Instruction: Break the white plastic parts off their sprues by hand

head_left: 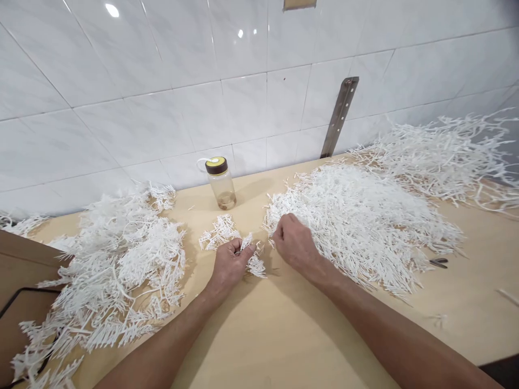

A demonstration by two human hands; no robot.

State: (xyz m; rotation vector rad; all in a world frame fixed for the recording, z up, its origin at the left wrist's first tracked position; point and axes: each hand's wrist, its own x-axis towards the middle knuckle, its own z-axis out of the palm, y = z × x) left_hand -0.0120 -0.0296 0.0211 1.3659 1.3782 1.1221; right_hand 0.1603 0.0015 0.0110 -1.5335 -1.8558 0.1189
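Note:
My left hand [230,263] is closed around a small bunch of white plastic sprigs [254,260] at the middle of the light wooden table [284,335]. My right hand [292,242] is closed in a pinch on a thin white plastic piece [270,237] at the near edge of the big heap of white strips [357,216]. A few loose white sprigs [219,231] lie just behind my left hand. The two hands are a few centimetres apart.
A large pile of branched white plastic sprigs [117,270] covers the table's left side. More tangled white strips [446,151] lie at the far right. A clear bottle with a yellow-brown lid [221,183] stands by the tiled wall. A metal bracket [339,116] leans there. A small dark tool [438,262] lies right.

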